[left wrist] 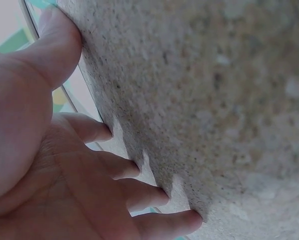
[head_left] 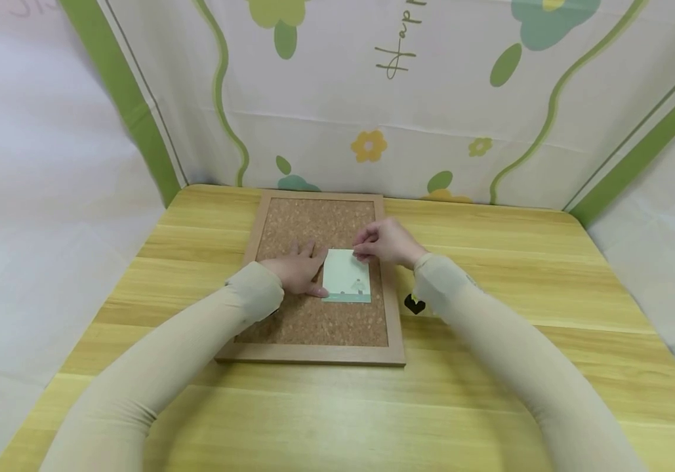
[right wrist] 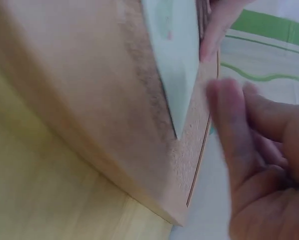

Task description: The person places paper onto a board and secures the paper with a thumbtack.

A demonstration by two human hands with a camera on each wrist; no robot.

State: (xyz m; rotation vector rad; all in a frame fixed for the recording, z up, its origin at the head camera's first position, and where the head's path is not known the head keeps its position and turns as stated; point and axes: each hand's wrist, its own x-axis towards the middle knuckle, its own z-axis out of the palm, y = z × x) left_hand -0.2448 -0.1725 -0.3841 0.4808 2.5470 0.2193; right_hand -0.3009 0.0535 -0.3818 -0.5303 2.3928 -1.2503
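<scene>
A pale green card [head_left: 345, 272] with a darker green strip along its near edge lies on a wood-framed cork board [head_left: 313, 324]. My left hand [head_left: 300, 270] rests on the cork with fingers spread, its thumb on the card's near left corner and its forefinger at the left edge. In the left wrist view, its fingertips [left wrist: 154, 195] touch the cork. Over the card's far right corner is my right hand [head_left: 386, 241], thumb and forefinger brought together, other fingers curled. No object shows between those fingertips [right wrist: 229, 95], though I cannot tell if something tiny is hidden there.
The board lies on a wooden table [head_left: 313, 413]. Just right of the frame, by my right sleeve, is a small dark heart-shaped thing [head_left: 414, 304] with a bit of yellow at its top. A white flower-printed cloth [head_left: 313, 85] hangs behind the table's far edge.
</scene>
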